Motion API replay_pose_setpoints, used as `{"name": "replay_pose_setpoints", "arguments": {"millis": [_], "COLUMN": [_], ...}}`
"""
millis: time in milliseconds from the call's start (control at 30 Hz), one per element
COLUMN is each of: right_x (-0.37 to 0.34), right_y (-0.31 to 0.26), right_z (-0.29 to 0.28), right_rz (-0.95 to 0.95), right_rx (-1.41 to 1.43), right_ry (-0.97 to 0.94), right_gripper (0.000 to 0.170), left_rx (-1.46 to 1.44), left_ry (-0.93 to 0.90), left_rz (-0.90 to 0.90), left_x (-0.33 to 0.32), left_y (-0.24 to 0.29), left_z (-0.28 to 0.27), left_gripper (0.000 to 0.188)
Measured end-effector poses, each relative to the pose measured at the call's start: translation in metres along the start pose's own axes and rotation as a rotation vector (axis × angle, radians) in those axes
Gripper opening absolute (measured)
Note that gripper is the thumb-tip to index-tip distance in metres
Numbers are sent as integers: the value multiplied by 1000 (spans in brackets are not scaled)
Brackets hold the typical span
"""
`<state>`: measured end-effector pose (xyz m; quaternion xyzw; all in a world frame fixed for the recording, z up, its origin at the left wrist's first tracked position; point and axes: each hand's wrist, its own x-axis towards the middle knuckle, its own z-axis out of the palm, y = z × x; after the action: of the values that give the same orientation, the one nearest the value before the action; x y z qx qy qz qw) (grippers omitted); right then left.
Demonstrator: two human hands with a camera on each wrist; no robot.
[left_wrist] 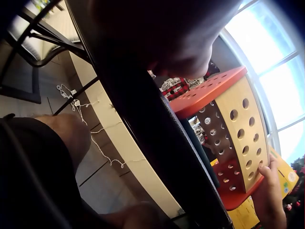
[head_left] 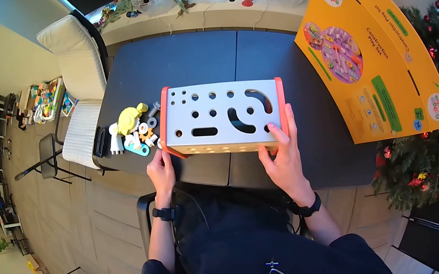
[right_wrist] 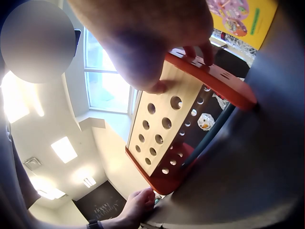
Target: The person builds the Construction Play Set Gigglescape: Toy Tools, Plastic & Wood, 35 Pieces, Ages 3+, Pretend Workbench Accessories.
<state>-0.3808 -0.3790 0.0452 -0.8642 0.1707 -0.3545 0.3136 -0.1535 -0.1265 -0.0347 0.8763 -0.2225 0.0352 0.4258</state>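
Observation:
A toy box with a grey top, red end panels and a pale wooden side full of round holes [head_left: 211,120] [left_wrist: 245,126] [right_wrist: 159,126] stands on the dark table. My right hand [head_left: 287,164] [left_wrist: 270,198] [right_wrist: 157,43] grips its right end, thumb on the wooden side, fingers over the top edge. At the lower corner of the left red panel, the curled fingers of my left hand [head_left: 161,174] [left_wrist: 186,43] [right_wrist: 136,207] pinch what looks like a small pale piece, mostly hidden. Left of the box lies a pile of toy pieces, with a yellow one [head_left: 129,120] and a teal one [head_left: 137,150].
A large yellow play set box [head_left: 354,49] stands at the right of the table [head_left: 162,60], beside a decorated tree [head_left: 426,168]. A cushioned chair [head_left: 79,73] is at the left, and holiday decorations line the ledge behind.

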Motion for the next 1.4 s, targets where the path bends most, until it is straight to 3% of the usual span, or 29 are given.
{"name": "replay_pose_setpoints", "arguments": {"millis": [267, 700, 833, 867, 933, 1100, 1233, 1400], "right_x": [0, 1, 0, -14, -19, -21, -15, -14], "right_y": [-5, -14, -23, -20, -19, -18, -29, -27], "right_z": [1, 13, 19, 19, 22, 26, 23, 22], "right_rz": [26, 54, 141, 316, 367, 493, 508, 495], "right_rx": [-38, -103, -125, -125, -72, 136, 121, 107], "right_ry": [23, 138, 187, 156, 206, 269, 238, 225], "right_gripper": [74, 66, 65, 64, 65, 66, 65, 64], "left_rx": [-48, -162, -249, -273, -311, -365, -352, -448], "left_ry": [-146, -458, -487, -485, -499, -555, -565, -673], "left_rz": [-69, 34, 195, 215, 214, 175, 165, -34], "left_x": [5, 13, 11, 12, 13, 15, 17, 22], "left_y": [-2, 4, -3, -1, -5, -9, -5, -8], "left_z": [-9, -29, -29, -31, -32, -34, -34, -38], "left_gripper": [37, 30, 27, 26, 26, 25, 25, 22]}}
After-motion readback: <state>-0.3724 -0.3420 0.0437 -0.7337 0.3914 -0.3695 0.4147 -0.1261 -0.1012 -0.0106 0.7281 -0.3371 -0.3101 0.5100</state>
